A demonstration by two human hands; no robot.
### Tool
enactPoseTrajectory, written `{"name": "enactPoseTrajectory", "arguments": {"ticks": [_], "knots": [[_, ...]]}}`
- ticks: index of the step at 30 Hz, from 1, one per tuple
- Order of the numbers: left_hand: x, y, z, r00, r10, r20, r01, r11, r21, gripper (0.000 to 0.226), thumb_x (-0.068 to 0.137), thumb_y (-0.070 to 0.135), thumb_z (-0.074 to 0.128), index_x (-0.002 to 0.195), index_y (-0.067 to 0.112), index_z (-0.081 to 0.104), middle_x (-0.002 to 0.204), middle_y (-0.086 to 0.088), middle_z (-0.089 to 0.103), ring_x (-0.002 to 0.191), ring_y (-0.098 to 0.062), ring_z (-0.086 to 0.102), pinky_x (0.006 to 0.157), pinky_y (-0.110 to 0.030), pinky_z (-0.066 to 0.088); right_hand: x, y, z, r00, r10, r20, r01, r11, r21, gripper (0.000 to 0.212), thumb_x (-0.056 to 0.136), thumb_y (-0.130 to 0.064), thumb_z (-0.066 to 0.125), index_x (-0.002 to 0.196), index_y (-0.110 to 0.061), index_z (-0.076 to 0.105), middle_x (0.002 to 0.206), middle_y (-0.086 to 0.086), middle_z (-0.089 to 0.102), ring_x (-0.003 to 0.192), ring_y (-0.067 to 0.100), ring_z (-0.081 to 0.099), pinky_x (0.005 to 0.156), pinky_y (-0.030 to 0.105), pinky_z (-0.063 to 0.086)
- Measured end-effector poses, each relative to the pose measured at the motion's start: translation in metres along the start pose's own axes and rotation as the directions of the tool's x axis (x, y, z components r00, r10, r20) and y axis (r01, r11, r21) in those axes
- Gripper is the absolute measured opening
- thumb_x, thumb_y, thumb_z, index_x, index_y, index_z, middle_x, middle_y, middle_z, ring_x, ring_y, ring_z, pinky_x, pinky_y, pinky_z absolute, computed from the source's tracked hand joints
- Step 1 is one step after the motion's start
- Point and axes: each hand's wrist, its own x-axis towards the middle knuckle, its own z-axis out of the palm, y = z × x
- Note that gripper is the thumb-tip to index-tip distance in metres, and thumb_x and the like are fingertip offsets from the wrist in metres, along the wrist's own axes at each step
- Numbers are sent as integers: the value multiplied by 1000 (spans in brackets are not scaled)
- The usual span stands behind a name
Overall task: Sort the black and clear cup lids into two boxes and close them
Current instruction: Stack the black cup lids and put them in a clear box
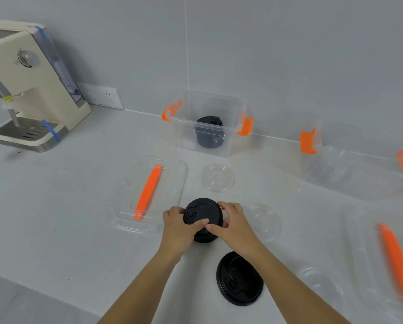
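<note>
My left hand [178, 226] and my right hand [231, 224] both grip a short stack of black cup lids [201, 212] just above the counter, thumbs meeting on its near rim. Another black lid [239, 278] lies flat nearer to me. An open clear box with orange clips [231, 106] stands at the back and holds a stack of black lids [208, 132]. Clear lids lie on the counter: one [218, 177] in front of that box, one [264, 220] right of my hands, one [312, 277] at the lower right. A second clear box [354, 169] stands at the right.
Two clear box covers with orange handles lie flat: one [149, 192] left of my hands, one [394, 260] at the far right. A cream coffee machine [32, 90] stands at the back left beside a wall socket [102, 95]. The counter's front edge runs across the lower left.
</note>
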Motion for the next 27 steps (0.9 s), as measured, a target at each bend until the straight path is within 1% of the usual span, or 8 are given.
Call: {"name": "enactPoseTrajectory", "arguments": {"ticks": [6, 9, 13, 16, 20, 22, 24, 27], "knots": [[7, -3, 1, 999, -29, 25, 30, 999, -40, 57, 84, 32, 68, 128, 6, 43, 131, -5, 37, 107, -18, 47, 84, -29, 42, 7, 6, 2, 995, 96, -16, -96, 995, 2, 70, 85, -33, 64, 143, -9, 33, 129, -7, 30, 100, 11, 45, 82, 28, 42], [11, -5, 1, 997, -60, 45, 62, 997, -39, 62, 82, 32, 70, 130, 3, 44, 135, -8, 42, 111, -21, 51, 84, -29, 44, 10, 7, 3, 985, 169, -28, -168, 986, 17, 67, 86, -41, 60, 139, -8, 37, 136, -3, 30, 105, 14, 49, 73, 23, 41], [15, -7, 3, 990, -103, 96, 104, 994, -10, 45, 71, 37, 74, 94, 0, 63, 120, -21, 55, 92, -28, 64, 67, -29, 52, 13, 5, 3, 979, 202, -16, -201, 979, 41, 48, 87, -40, 59, 119, -4, 52, 126, -3, 32, 81, 7, 51, 59, 16, 38], [15, -4, 5, 991, -107, 79, 108, 994, -6, 32, 76, 26, 74, 75, 0, 56, 110, -27, 53, 74, -25, 57, 55, -24, 45, 13, 3, 6, 970, 241, -26, -239, 970, 49, 49, 87, -39, 60, 119, -3, 51, 128, -4, 30, 66, 8, 49, 56, 19, 41], [19, 0, 2, 979, -180, 95, 189, 977, -100, 30, 75, 13, 77, 94, -5, 62, 109, -25, 63, 85, -29, 64, 72, -38, 57, 15, 1, 8, 961, 270, -56, -265, 960, 87, 47, 83, -35, 65, 116, -3, 54, 125, 2, 35, 99, 14, 54, 85, 25, 45], [19, 3, 0, 965, -228, 129, 243, 963, -116, 47, 71, 14, 79, 111, 1, 58, 119, -17, 59, 99, -30, 64, 85, -43, 57, 14, 1, 10, 954, 290, -70, -282, 953, 111, 50, 78, -38, 68, 113, -8, 52, 123, 2, 40, 110, 19, 52, 98, 33, 46], [18, 5, 0, 959, -240, 149, 261, 954, -145, 57, 70, 12, 79, 118, 7, 50, 124, -11, 53, 105, -28, 60, 83, -41, 57, 13, 1, 12, 948, 308, -85, -293, 944, 148, 49, 74, -39, 69, 109, -14, 48, 121, 5, 45, 113, 21, 52, 99, 39, 46], [11, 13, -4, 941, -250, 230, 301, 927, -223, 51, 77, 3, 73, 117, 12, 42, 118, -12, 58, 98, -26, 60, 72, -33, 53, 6, -4, 10, 948, 313, -56, -287, 917, 277, 43, 82, -30, 67, 113, -14, 41, 115, 3, 52, 104, 16, 55, 84, 25, 48]]}}
